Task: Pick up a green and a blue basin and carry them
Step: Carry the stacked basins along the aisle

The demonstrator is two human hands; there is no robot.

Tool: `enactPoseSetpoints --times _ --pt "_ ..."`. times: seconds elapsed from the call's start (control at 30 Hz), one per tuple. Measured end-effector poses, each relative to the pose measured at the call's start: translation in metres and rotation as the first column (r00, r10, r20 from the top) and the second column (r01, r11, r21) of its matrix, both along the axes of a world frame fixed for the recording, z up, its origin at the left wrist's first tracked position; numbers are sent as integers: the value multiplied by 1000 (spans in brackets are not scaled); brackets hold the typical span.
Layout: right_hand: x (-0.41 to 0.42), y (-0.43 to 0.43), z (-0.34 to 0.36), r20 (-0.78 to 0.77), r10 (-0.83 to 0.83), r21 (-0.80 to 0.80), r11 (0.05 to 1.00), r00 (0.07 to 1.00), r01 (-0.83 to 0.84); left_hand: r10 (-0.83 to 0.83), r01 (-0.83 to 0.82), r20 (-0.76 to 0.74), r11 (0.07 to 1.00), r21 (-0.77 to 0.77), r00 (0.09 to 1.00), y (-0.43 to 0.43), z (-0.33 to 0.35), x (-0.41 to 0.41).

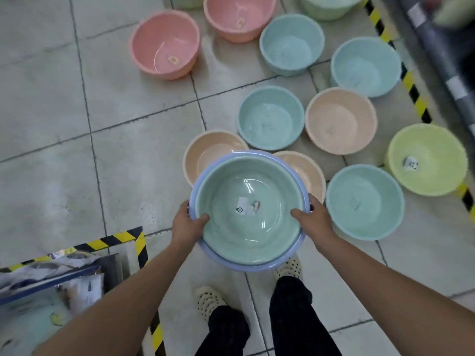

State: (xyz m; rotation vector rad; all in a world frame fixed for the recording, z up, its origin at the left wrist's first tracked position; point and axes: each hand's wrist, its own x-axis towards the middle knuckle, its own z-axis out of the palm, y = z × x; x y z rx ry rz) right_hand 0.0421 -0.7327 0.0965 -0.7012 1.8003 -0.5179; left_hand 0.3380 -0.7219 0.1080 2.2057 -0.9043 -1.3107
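Pale green round plastic basin [248, 201] nested inside light blue round plastic basin [226, 262], both held off tiled floor [51, 124], over feet. Left hand [186, 223] and right hand [312, 218] each curled over opposite rims, thumbs inside. Probably light, stiff, kinda slick; rim grip pinching both layers looks safest.

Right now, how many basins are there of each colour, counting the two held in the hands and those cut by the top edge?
pink basins: 2
peach basins: 3
aqua basins: 4
yellow-green basin: 1
pale green basins at the top edge: 2
green basin, held: 1
blue basin, held around it: 1
Total: 14
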Motion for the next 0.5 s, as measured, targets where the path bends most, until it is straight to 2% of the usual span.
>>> enactPoseSetpoints --times 0.2,0.33,0.5 --pt "-102 5 89 -47 -220 -95 972 974 215 -250 244 -54 965 -96 967 -57 89 -105" --pt "-176 36 125 -64 -371 -129 923 926 361 -433 426 -45 897 -117 900 -78 118 -191" --pt "-262 86 148 -74 -555 -158 827 829 539 -587 570 -66 803 -172 807 -81 134 -302"
